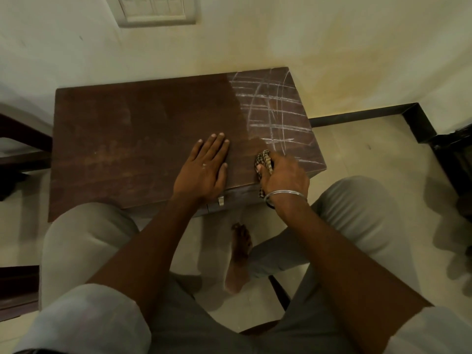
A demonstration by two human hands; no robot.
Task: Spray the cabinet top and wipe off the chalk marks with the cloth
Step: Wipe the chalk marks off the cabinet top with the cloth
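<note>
The dark brown wooden cabinet top stands against the wall in front of me. White chalk marks cross its right part; the left and middle show none. My left hand lies flat on the top near the front edge, fingers straight. My right hand grips a bunched checked cloth and presses it on the wood at the lower edge of the chalk. A metal bangle sits on my right wrist. No spray bottle is in view.
A white switch plate is on the wall above. Dark furniture stands to the left, and a black object to the right. My knees and a bare foot are below the cabinet's front, over a tiled floor.
</note>
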